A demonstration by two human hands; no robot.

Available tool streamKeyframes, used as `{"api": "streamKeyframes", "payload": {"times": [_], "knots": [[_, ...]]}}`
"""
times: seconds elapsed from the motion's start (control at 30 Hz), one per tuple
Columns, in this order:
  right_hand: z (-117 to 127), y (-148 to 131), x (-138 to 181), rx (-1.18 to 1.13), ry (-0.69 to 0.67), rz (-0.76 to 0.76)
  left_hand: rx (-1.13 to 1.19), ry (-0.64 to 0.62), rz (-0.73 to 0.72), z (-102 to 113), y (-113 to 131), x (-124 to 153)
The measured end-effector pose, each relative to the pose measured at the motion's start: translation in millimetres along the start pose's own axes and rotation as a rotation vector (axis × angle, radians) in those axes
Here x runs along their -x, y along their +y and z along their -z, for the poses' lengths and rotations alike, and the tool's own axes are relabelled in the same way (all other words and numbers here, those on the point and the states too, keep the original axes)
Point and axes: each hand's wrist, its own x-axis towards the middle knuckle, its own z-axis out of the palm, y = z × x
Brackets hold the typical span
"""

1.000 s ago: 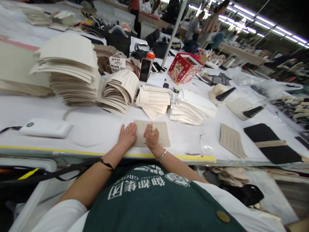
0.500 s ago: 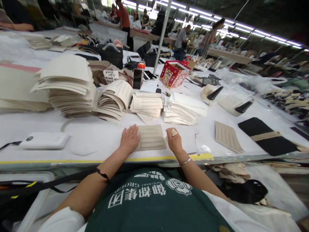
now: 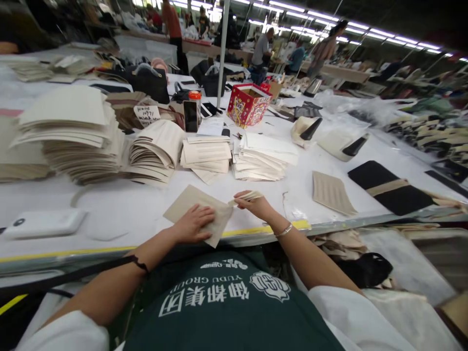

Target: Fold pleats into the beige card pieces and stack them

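A beige panel (image 3: pixel 185 204) lies turned at a slant near the table's front edge, its upper face plain. My left hand (image 3: pixel 194 223) rests on it with the fingers laid out flat, pressing it to the table. At the panel's right corner, my right hand (image 3: pixel 259 206) is closed in a pinch on a thin beige strip (image 3: pixel 251 195). One end of the strip meets the panel's corner; whether it is joined there I cannot tell. Further right, a ribbed beige panel (image 3: pixel 332 193) lies alone.
Behind my hands stand a tall stack of beige panels (image 3: pixel 78 141), a curved stack (image 3: pixel 155 146), a small pile (image 3: pixel 205 153) and a white pile (image 3: pixel 263 153). A white power bank (image 3: pixel 46 223) lies left, a black piece (image 3: pixel 389 187) right. A red box (image 3: pixel 248 105) stands behind.
The panel has turned from straight to slanted, and its ribbed face no longer shows. My left hand now lies across its middle. The strip in my right hand now shows more clearly.
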Motion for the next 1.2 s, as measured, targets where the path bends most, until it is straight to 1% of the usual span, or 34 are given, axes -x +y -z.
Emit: {"api": "streamKeyframes", "payload": {"times": [0.1, 0.13, 0.17, 0.2, 0.27, 0.33, 0.4, 0.43, 0.5, 0.6, 0.67, 0.73, 0.8, 0.87, 0.97, 1.0, 1.07, 1.13, 1.2], "knots": [[-12.5, -1.9, -19.3, 0.168, -0.141, 0.077, -0.097, 0.156, 0.378, -7.2, -1.5, 4.5], [-16.3, -3.4, -25.6, 0.217, -0.175, 0.097, -0.127, 0.190, 0.473, -10.8, -1.7, 3.9], [-20.7, -5.6, -32.7, 0.254, -0.201, 0.118, -0.148, 0.207, 0.526, -14.0, -2.0, 3.1], [-26.2, -8.5, -40.9, 0.280, -0.219, 0.147, -0.161, 0.212, 0.543, -16.6, -2.4, 2.6], [-42.1, -15.4, -61.4, 0.315, -0.248, 0.239, -0.169, 0.211, 0.519, -19.2, -3.5, 2.6], [-62.5, -22.7, -84.5, 0.336, -0.247, 0.342, -0.165, 0.210, 0.503, -18.8, -4.7, 3.6], [-78.7, -27.9, -102.7, 0.338, -0.237, 0.390, -0.156, 0.213, 0.498, -17.0, -5.3, 5.0], [-82.2, -28.9, -107.4, 0.330, -0.243, 0.381, -0.152, 0.216, 0.498, -15.9, -5.5, 5.5], [-77.3, -27.0, -105.6, 0.301, -0.264, 0.303, -0.145, 0.224, 0.496, -14.4, -5.6, 6.3], [-52.5, -18.8, -82.0, 0.289, -0.275, 0.158, -0.137, 0.235, 0.489, -13.8, -5.7, 6.5], [-40.8, -15.1, -66.7, 0.304, -0.266, 0.124, -0.135, 0.241, 0.483, -14.4, -5.9, 6.2], [-41.2, -14.7, -61.2, 0.331, -0.228, 0.162, -0.134, 0.241, 0.482, -15.0, -6.0, 5.7], [-49.8, -17.2, -65.3, 0.360, -0.171, 0.218, -0.132, 0.234, 0.483, -15.1, -5.8, 5.4], [-57.2, -21.3, -73.2, 0.409, -0.140, 0.240, -0.131, 0.227, 0.482, -14.5, -5.4, 5.4], [-55.1, -26.9, -81.8, 0.511, -0.176, 0.232, -0.130, 0.224, 0.488, -13.3, -4.9, 6.0], [-52.6, -28.5, -83.6, 0.521, -0.187, 0.226, -0.130, 0.224, 0.490, -13.1, -4.9, 6.2], [-51.8, -31.5, -88.3, 0.471, -0.186, 0.236, -0.132, 0.223, 0.490, -13.2, -4.9, 6.7], [-60.8, -34.9, -95.7, 0.397, -0.177, 0.310, -0.137, 0.223, 0.489, -13.5, -5.2, 6.9], [-76.7, -38.6, -104.4, 0.388, -0.193, 0.402, -0.141, 0.222, 0.490, -13.8, -5.5, 7.0]]}}
